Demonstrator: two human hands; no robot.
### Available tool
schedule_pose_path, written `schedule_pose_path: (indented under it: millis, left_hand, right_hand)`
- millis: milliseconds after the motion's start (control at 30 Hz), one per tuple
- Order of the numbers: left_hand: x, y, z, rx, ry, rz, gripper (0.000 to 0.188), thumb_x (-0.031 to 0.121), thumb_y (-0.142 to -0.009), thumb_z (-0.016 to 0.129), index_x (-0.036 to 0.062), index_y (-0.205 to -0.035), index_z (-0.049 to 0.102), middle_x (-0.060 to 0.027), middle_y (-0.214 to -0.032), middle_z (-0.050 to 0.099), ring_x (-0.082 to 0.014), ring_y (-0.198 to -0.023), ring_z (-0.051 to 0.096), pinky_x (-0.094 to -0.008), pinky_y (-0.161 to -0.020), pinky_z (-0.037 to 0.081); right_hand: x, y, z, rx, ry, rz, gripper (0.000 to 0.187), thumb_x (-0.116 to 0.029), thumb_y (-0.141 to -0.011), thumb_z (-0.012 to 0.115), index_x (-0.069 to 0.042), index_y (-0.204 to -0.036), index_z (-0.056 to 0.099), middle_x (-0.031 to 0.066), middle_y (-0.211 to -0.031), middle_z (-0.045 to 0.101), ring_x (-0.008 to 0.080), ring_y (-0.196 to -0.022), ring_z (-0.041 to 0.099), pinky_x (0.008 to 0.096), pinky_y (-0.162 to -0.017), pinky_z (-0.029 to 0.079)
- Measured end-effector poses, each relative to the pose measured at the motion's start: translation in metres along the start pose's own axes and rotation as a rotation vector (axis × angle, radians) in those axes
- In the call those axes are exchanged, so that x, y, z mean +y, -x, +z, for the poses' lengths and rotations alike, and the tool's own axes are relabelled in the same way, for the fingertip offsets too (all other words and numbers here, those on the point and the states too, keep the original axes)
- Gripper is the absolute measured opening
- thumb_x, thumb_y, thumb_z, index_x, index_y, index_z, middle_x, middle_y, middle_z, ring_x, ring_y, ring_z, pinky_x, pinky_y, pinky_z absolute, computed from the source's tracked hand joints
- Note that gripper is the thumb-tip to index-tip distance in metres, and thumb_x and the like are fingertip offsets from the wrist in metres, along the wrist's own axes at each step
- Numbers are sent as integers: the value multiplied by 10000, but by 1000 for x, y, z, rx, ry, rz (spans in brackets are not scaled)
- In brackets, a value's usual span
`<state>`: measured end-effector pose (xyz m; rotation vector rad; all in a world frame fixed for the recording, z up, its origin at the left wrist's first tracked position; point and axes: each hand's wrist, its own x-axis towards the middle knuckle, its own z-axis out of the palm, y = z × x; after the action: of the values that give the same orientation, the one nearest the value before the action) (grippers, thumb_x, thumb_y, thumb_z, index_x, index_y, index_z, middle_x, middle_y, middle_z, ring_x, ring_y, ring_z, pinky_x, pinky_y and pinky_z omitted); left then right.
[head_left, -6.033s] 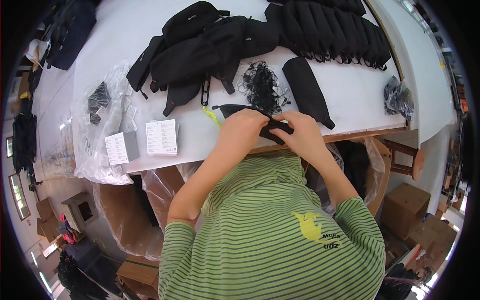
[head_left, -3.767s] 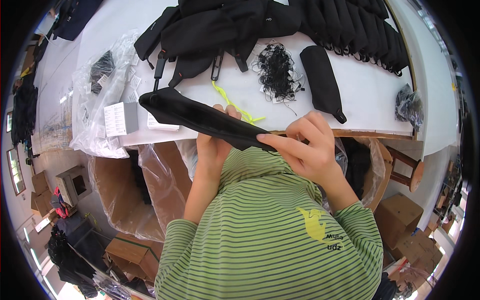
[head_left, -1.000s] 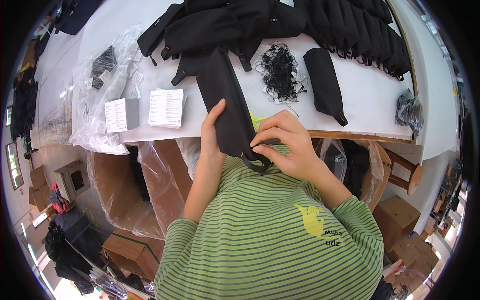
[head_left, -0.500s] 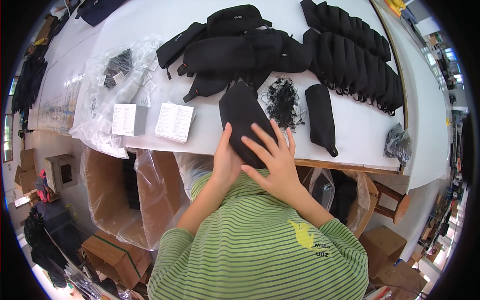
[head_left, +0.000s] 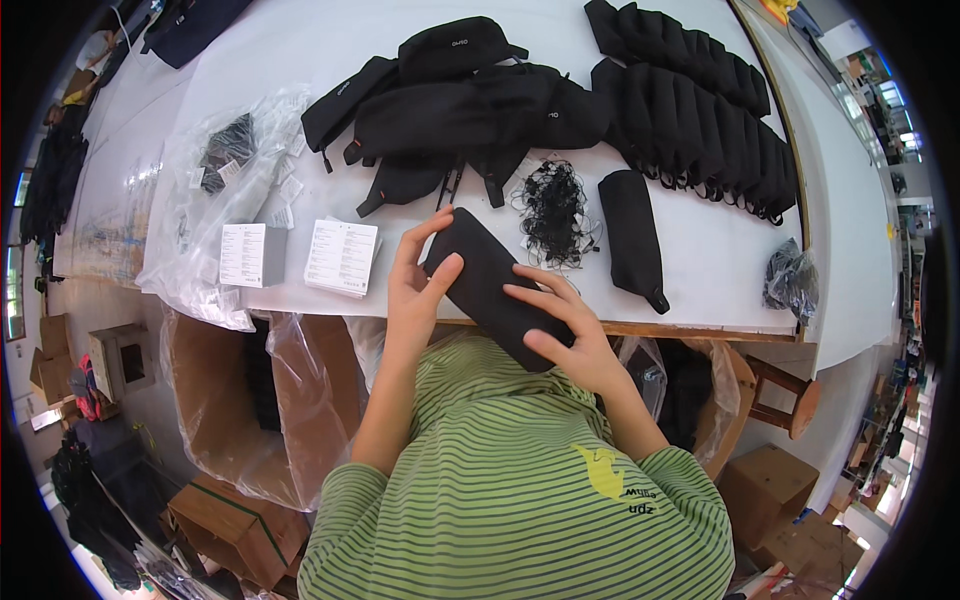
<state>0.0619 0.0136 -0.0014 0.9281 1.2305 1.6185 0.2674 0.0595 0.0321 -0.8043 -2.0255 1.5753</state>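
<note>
A black fabric pouch (head_left: 490, 275) is held slantwise between my two hands at the table's near edge. My left hand (head_left: 420, 275) grips its upper left end, thumb on the near face and fingers round the far edge. My right hand (head_left: 575, 335) holds the right side near the lower end, with fingers and thumb resting on the fabric. Just beyond is a tangle of thin black cords (head_left: 555, 205). To its right lies a single black pouch (head_left: 632, 235) with a small loop at its near end. Farther back, several black pouches (head_left: 440, 115) are heaped together.
Rows of black pouches (head_left: 700, 120) stand at the far right. Two stacks of printed white cards (head_left: 342, 257) sit left of my hands, beside a clear plastic bag (head_left: 180, 215). A crumpled bag (head_left: 790, 280) lies near the right corner. Below the table is a plastic-lined carton (head_left: 215, 400).
The pouch in my hands has come nearer to me and turned, its lower end swinging right. My left hand has moved up to its far end and taken hold there.
</note>
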Motion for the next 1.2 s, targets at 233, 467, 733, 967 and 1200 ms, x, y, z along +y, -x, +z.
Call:
schedule_pose_path:
  millis: [233,467,733,967,1200]
  left_hand:
    - [-4,9,2,69,-40,-61,297,43,-856,653,19,-1135,554,-82,-1141,570,-139,-1021,548,-285,-827,484]
    - [8,14,0,-217,-103,-266,569,101,-777,751,61,-1267,465,-48,-1119,525,-149,-998,551,-281,-833,489]
    - [-2,12,12,-3,-41,-242,414,52,-857,661,58,-1232,484,-44,-1005,581,-98,-736,589,-201,-569,484]
    - [-11,-1,-70,477,-616,98,416,125,-872,634,18,-1237,466,-86,-1115,536,-161,-949,506,-307,-863,420]
    - [-34,-1,-120,409,-1294,108,679,317,-787,723,-10,-1290,405,-193,-1264,449,-364,-1174,389,-457,-1021,299]
  right_hand:
    - [8,10,13,-50,-242,258,534,-253,-836,668,-128,-1330,512,86,-1409,410,213,-1198,478,336,-971,396]
    - [8,17,16,-95,-197,272,645,-256,-809,693,-131,-1387,436,71,-1424,383,212,-1186,470,334,-966,393]
    - [14,20,2,-21,-262,261,624,-211,-808,707,-120,-1371,454,99,-1372,414,222,-1251,428,346,-1003,374]
    - [23,45,-76,598,-575,270,655,-66,-730,715,1,-1334,472,107,-1246,543,178,-1131,516,300,-982,384]
    - [85,17,-90,713,588,242,636,-314,-738,756,-133,-1304,530,209,-1360,394,364,-1224,444,421,-1004,387]
